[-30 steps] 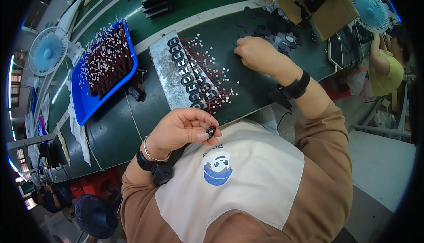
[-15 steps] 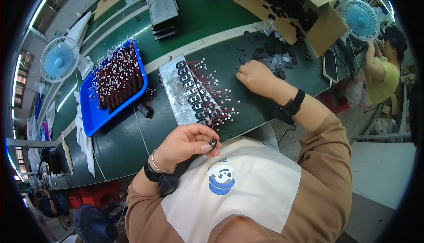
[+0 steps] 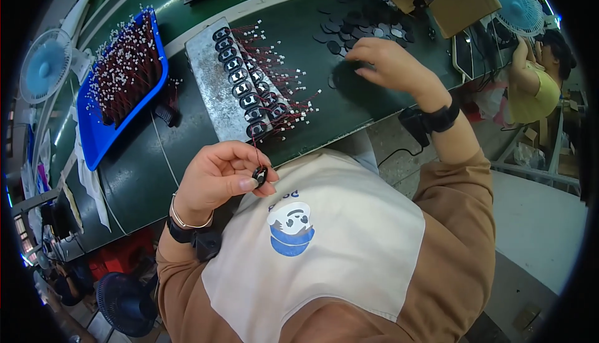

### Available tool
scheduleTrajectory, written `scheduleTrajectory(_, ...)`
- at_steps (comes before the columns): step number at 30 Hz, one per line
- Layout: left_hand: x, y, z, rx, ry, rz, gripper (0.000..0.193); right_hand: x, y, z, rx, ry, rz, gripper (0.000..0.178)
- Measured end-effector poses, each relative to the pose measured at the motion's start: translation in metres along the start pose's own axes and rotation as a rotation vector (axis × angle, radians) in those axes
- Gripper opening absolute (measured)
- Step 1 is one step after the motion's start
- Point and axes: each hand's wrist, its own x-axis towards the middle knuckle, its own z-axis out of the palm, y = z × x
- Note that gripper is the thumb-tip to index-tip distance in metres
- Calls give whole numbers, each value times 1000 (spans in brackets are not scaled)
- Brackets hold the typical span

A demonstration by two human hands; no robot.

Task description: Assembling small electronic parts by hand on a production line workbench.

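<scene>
Pinching a small black speaker (image 3: pixel 259 174) in left hand (image 3: pixel 215 181) fingers; its red wire (image 3: pixel 255 149) could snag. Right hand (image 3: pixel 390 65), fingers spread, risked scattering black discs (image 3: pixel 349 28) near worktop's (image 3: pixel 143 174) far edge.

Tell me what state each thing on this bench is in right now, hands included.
Left hand: closed, pinching a small black part with a red wire.
Right hand: fingers spread, reaching into the loose black discs.
Metal plate: lying flat, a row of black parts lined up on it, wires trailing right.
Blue tray: full of wired pieces.
Cardboard box: open.
</scene>
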Motion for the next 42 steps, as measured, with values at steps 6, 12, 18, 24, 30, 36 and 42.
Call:
scheduleTrajectory(6, 1, -1, 0, -2, 12, -16, 33, 9, -18, 18, -232, 80, -422, 20)
scheduleTrajectory(12, 2, 1, 2, 16, -53, -34, 29, 24, -20, 16, -355, -247, -521, 23)
scheduleTrajectory(18, -4, 1, -2, 6, -20, -50, 28, 23, -19, 27, -397, -151, -506, 21)
scheduleTrajectory(24, -1, 3, 1, 22, -37, -29, 27, 26, -7, 21, -71, -93, -216, 20)
scheduleTrajectory(30, 6, 0, 6, 46, -20, -13, 32, 41, -10, 9, -19, -294, -188, 21)
scheduleTrajectory(36, -1, 0, 0, 6, -45, 20, 30, 30, 2, 11, 99, 196, -219, 20)
scheduleTrajectory(42, 3, 0, -7, -69, -64, 46, 31, -5, -23, 51, 172, 323, 378, 27)
